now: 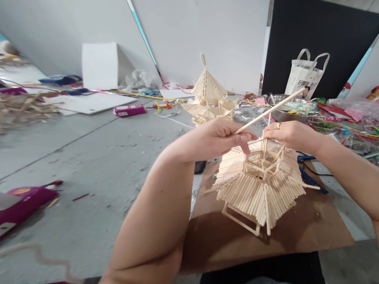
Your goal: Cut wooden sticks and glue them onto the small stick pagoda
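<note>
In front of me a pavilion model made of thin wooden sticks stands on a brown board. Its roof slopes outward in several panels, with an open frame at the top. My left hand is closed around a long wooden stick that slants up to the right. The thumb and fingers of that hand are just over the roof's left rear. My right hand, wearing a ring, pinches at the top of the open frame, on a thin upright wooden stick. Its fingertips partly hide the joint there.
A finished-looking stick pavilion stands behind. At the right are a metal bowl of scraps, a white bag and a blue tool. Purple packages and loose sticks lie to the left.
</note>
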A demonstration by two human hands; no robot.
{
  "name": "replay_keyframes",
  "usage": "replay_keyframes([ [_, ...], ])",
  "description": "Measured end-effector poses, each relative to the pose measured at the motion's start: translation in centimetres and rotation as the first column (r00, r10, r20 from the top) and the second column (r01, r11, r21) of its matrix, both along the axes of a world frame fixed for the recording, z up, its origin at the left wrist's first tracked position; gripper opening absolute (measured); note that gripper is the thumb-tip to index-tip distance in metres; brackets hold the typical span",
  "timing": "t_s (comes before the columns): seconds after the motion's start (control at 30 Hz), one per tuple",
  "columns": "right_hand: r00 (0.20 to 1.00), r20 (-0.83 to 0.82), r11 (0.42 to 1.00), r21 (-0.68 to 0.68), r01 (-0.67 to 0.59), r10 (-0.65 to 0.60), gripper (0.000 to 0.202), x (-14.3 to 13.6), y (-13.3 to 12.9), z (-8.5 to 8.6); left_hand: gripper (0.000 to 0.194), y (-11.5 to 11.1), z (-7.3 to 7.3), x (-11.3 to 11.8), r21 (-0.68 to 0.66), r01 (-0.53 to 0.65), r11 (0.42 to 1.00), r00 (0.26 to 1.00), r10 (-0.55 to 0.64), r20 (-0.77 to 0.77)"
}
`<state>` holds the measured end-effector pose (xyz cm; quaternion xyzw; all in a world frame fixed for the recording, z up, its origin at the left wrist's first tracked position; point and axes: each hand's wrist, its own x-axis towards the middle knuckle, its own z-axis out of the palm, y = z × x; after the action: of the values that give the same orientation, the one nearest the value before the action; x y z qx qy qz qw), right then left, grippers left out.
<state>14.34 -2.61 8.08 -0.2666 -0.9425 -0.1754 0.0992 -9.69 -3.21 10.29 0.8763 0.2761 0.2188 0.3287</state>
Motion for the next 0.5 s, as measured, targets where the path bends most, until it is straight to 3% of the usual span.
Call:
replay_keyframes([
  [0.13, 1.0, -0.014, 1.0, -0.002, 0.011, -0.011, 0.025, 0.12, 0.03, -0.16, 0.027, 0.29, -0.12, 0.23, 0.061, -0.044, 0.997, 0.999, 0.044, -0.006],
  [0.5, 0.987, -0.105, 0.985, -0.135, 0.104, -0.119, 0.031, 0.25, -0.06, -0.07, 0.028, 0.24, -0.23, 0.64, 0.015, -0.215, 0.977, 0.977, 0.215, 0.0],
])
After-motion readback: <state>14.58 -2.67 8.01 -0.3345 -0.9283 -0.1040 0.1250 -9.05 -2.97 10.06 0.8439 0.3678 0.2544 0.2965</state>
